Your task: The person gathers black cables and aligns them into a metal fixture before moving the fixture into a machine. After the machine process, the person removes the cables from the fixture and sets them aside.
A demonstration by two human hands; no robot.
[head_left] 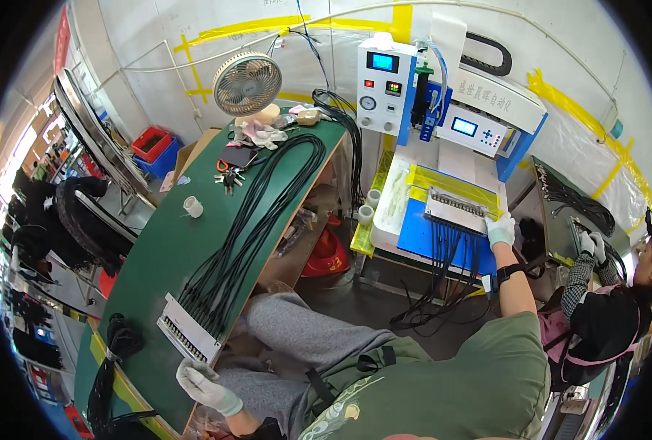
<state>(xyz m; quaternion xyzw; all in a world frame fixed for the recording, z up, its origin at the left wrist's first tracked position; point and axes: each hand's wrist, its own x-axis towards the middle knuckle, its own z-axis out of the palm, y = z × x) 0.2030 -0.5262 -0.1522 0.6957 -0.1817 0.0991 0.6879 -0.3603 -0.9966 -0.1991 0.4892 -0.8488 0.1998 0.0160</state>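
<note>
My right hand (500,229), in a white glove, grips the right end of a metal cable fixture (454,210). That fixture lies on the blue plate (414,236) of a bench machine, with black cables (447,249) hanging from its near side. My left hand (207,387), also gloved, is at the near edge of the green table (150,257). Its fingers are loosely bent and apart, with nothing visible in them. Just beyond it lies a second metal fixture (189,328), its row of connectors facing left. Long black cables (238,235) run from it up the table.
A fan (247,83), gloves (264,136), keys (229,180) and a white spool (192,207) are on the table. A tied cable bundle (124,341) hangs at left. The machine's control box (385,88) stands behind the plate. Another person (605,315) works at right.
</note>
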